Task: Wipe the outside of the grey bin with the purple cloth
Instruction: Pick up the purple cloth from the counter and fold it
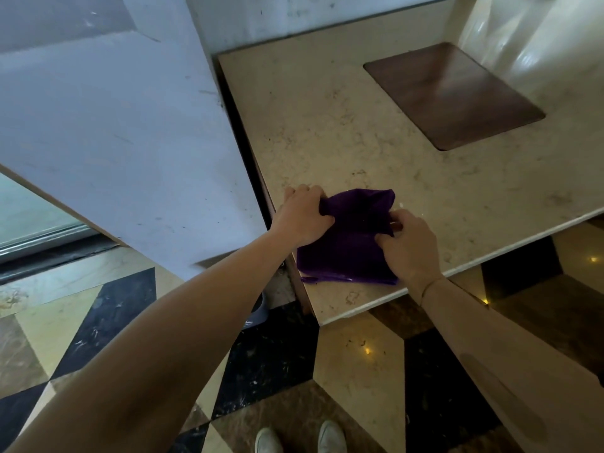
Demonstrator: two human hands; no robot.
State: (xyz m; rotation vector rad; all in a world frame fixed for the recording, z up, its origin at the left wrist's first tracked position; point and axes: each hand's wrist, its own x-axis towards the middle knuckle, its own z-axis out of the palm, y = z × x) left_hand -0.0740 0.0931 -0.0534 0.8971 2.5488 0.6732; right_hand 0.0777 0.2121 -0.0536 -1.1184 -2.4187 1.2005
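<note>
The purple cloth (pixel 346 243) lies folded near the front left corner of a beige marble counter (pixel 327 125). My left hand (pixel 304 217) grips its far left corner. My right hand (pixel 408 243) pinches its right edge. Only a small sliver of the grey bin (pixel 258 310) shows on the floor below the counter's left edge, mostly hidden behind my left forearm.
A dark brown rectangular inset (pixel 454 93) sits at the counter's back right. A white wall panel (pixel 114 125) stands close on the left. The floor (pixel 359 354) has a black, cream and brown tile pattern. My white shoes (pixel 300 439) are at the bottom.
</note>
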